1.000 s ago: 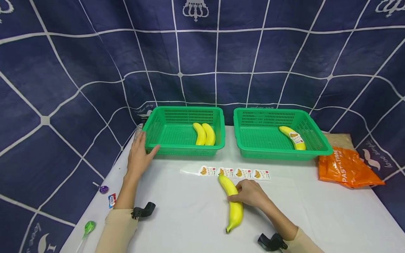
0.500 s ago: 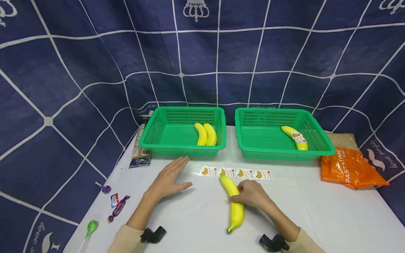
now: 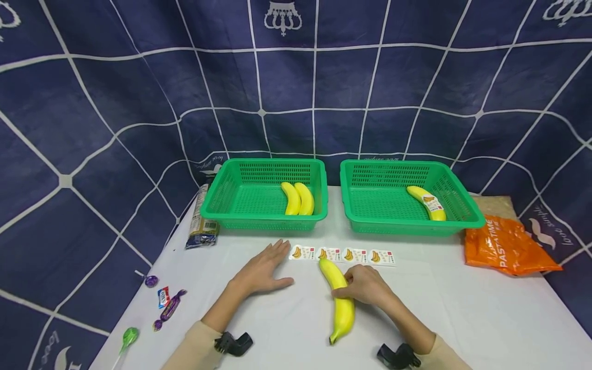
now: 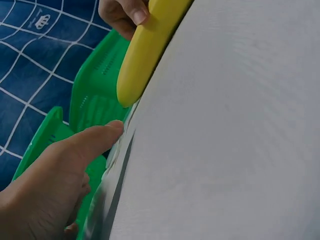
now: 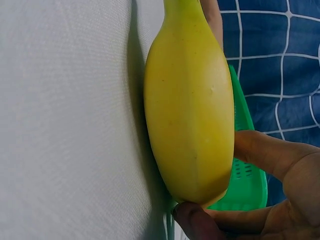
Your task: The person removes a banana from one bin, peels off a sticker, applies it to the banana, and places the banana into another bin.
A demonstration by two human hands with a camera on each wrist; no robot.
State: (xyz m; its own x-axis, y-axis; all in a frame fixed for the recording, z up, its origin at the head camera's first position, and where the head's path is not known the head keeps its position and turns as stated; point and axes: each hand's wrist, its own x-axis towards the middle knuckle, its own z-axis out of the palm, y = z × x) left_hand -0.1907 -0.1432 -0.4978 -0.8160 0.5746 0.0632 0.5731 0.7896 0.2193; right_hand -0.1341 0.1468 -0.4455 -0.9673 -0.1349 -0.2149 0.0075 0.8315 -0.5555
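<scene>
My right hand grips a yellow banana around its middle, thumb on one side and fingers on the other. It lies lengthwise on the white cloth, its far tip overlapping a strip of banana-printed stickers. My left hand is flat with fingers extended, fingertips right at the strip's left end. In the left wrist view, the left thumb points toward the banana. The right wrist view shows the banana close up, with fingers at its lower end and side.
Behind stand two green baskets: the left basket holds two bananas, the right basket one stickered banana. An orange pasta bag lies at right. On the left are a dark packet, candies and a green lollipop.
My left hand has moved from the left basket's near corner rightward and toward me, to the left end of the sticker strip. My right hand keeps its grip on the banana, in place.
</scene>
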